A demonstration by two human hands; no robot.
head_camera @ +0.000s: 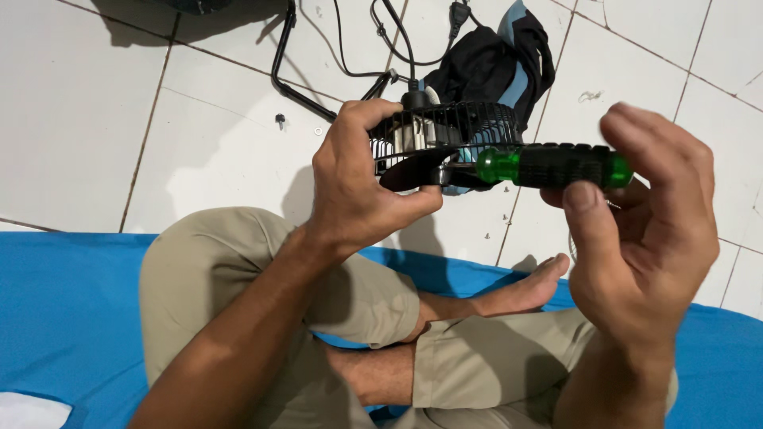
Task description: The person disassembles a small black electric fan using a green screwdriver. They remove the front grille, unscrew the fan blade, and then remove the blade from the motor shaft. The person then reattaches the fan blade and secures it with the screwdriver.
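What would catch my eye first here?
Dead centre, a green and black screwdriver lies level in the right hand, its tip pointing at a small black fan that the left hand grips by its wire cage. Below, crossed legs rest on a blue mat; cables trail over the white tiles behind.

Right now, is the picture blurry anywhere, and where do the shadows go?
Head view: the right hand looks slightly soft at its fingertips, while the left hand and the screwdriver are sharp; the fan casts a soft grey shadow on the white floor tiles; no strong glare.
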